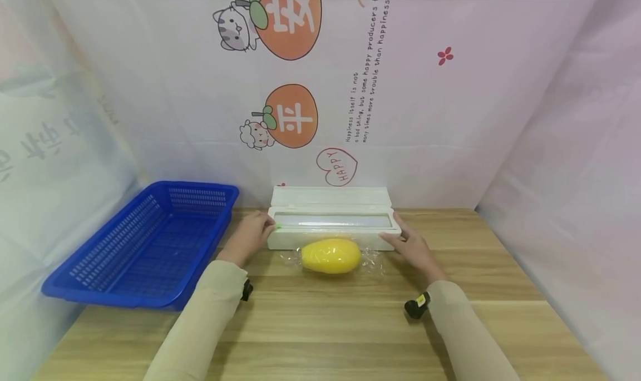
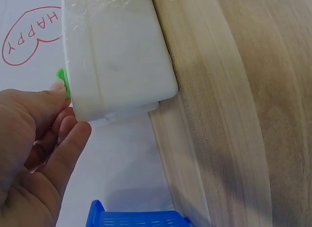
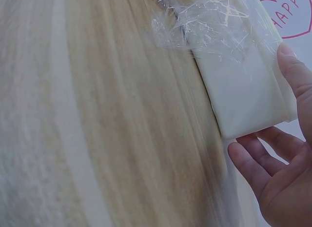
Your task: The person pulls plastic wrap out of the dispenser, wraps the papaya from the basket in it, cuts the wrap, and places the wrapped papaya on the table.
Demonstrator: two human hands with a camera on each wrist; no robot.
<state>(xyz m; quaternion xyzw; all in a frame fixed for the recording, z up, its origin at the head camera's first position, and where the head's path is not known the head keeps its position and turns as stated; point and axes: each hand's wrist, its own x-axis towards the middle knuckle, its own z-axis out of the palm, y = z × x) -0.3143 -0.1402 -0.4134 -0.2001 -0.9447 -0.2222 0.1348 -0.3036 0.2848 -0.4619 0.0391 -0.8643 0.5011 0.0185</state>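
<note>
A long white cling film dispenser [image 1: 325, 237] lies against the back wall with its lid [image 1: 330, 196] raised, the film roll [image 1: 333, 221] showing inside. My left hand [image 1: 250, 233] is at its left end. There the thumb and curled fingers pinch a small green slide cutter [image 2: 63, 83] on the dispenser's edge. My right hand [image 1: 413, 247] grips the opposite end, thumb on one face and fingers against the end [image 3: 278, 154]. Just in front of the dispenser rests a yellow oval fruit [image 1: 331, 256], wrapped in clear film [image 1: 371, 261] that sticks out on both sides.
A blue plastic basket [image 1: 202, 270] with slotted sides stands at the left of the wooden table [image 1: 330, 331]. White printed cloth [image 1: 420, 108] hangs behind and on both sides. Each wrist carries a small black camera, the right one [image 1: 415, 307] near the table surface.
</note>
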